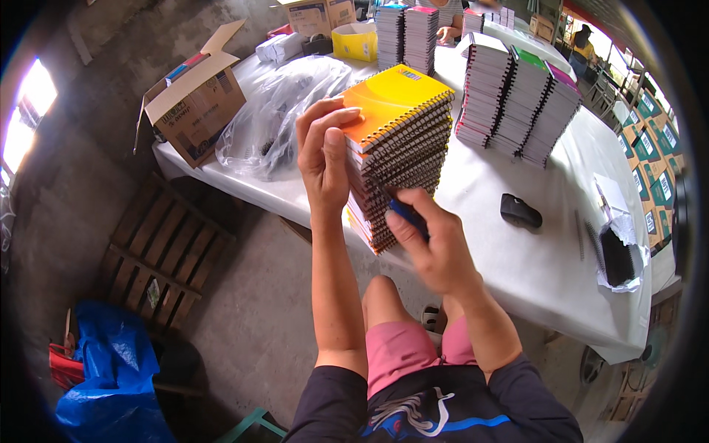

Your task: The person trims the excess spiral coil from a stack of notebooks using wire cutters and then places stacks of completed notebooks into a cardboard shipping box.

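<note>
A tall stack of spiral notebooks (406,162) stands at the table's near edge, its top cover yellow and orange. The coil bindings face right and toward me. My left hand (325,151) grips the stack's left side, with bent fingers at the top cover and the thumb along the corner. Closed around a small blue-handled tool (408,214), my right hand (436,240) is at the coils partway down the stack. The tool's dark tip points at the bindings; its exact kind is mostly hidden by the fingers.
More spiral notebook stacks (517,103) stand on the white-covered table (473,214). A black computer mouse (521,211) lies to the right, beyond it an opened paper packet (620,255). Clear plastic (269,122) and an open carton (196,103) are left. Another person's hand (447,34) shows behind.
</note>
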Available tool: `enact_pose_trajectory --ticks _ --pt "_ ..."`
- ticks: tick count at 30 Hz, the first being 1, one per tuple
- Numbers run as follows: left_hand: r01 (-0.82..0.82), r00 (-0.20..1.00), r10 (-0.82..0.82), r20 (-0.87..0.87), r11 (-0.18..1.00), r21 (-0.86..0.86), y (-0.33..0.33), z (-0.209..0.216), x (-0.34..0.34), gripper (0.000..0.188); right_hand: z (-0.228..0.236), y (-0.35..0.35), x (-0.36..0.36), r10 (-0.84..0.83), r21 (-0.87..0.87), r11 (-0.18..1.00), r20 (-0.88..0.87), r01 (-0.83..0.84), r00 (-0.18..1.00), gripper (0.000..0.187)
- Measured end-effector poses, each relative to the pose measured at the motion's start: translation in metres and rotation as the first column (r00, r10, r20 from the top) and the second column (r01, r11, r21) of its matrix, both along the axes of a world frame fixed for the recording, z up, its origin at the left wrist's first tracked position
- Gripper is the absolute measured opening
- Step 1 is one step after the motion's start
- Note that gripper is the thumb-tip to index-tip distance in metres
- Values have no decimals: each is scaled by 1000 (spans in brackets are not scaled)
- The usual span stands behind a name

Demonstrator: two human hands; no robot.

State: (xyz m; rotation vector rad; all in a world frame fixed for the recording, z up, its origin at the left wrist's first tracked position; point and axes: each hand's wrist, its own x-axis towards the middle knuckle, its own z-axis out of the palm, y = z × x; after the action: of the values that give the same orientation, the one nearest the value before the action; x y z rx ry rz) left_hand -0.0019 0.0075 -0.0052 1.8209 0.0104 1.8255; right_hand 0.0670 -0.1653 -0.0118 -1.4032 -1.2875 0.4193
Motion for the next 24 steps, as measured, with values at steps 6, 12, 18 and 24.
enact_pose_trajectory --ticks 6,12,18,24 --pt "-62 997 63 -37 998 28 -3 1 2 41 -2 -7 4 -2 40 999 -131 8 991 35" --pt "34 999 -32 43 999 -39 -3 2 2 34 -8 -6 -2 -453 341 887 504 312 735 42" --pt "50 997 -47 54 997 -50 -3 3 2 33 -14 1 -5 -470 342 881 562 326 681 42" --pt "51 996 -48 73 998 -35 -2 1 2 33 -6 -2 -4 40 -78 996 -139 -52 990 28"
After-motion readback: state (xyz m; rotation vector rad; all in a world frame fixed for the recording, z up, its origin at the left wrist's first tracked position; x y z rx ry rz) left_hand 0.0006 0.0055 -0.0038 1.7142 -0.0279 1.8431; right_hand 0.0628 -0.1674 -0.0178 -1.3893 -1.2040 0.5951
